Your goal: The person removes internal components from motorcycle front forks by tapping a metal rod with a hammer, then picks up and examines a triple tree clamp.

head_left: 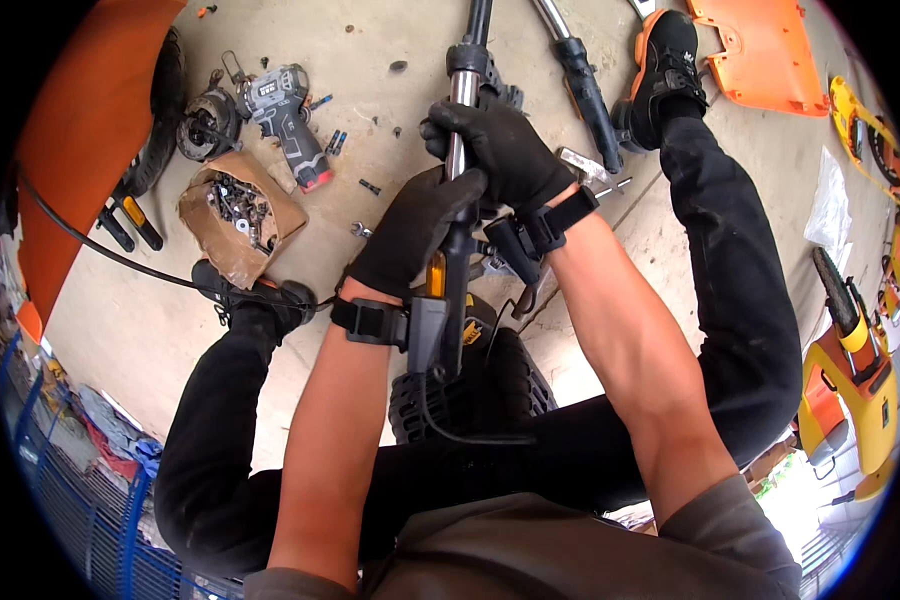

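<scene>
Seated on concrete, legs splayed around the upright chrome-and-black metal handlebar tube (459, 120) to brace it. Left hand (410, 235) clasped low, right hand (500, 150) wrapped higher, probably steadying. Cardboard box of bolts (238, 212) within reach.

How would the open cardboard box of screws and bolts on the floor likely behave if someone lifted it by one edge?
The cardboard box looks soft and crumpled, so it would probably sag or fold. Its pile of metal fasteners likely makes it heavy for its size. With torn, open flaps, the contents could well spill when it is tilted.
</scene>
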The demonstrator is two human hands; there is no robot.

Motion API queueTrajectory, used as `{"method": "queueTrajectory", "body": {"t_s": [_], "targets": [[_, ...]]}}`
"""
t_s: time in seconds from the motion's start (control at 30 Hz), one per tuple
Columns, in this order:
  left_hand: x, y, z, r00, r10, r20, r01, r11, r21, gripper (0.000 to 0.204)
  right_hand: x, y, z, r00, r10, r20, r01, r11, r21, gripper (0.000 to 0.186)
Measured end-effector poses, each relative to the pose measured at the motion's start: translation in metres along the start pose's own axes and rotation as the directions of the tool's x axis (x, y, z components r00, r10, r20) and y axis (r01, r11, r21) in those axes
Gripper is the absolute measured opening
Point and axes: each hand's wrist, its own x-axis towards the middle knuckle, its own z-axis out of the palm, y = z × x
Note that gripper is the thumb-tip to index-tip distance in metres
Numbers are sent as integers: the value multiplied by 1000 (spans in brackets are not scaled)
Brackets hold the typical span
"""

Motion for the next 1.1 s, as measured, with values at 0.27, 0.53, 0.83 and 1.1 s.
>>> {"method": "queueTrajectory", "body": {"t_s": [0.27, 0.53, 0.83, 1.1], "targets": [[-2, 4, 19, 985, 1, -175, 11, 998, 69, 27, -3, -6, -27, 976, -132, -171, 86, 963, -254, 46], [-30, 32, 25, 986, 43, -164, -16, 987, 160, 29, -28, 78, -74, 931, -277, -238, -6, 639, -769, 29], [-58, 39, 20, 987, 146, -63, -133, 975, 175, 30, -105, 70, -70, 350, -295, -889, -709, 537, -457, 66], [-98, 50, 30, 990, 113, -85, -111, 993, 30, 29, -95, 154, -116, 780, 303, -547, -252, 953, 169, 24]]}}
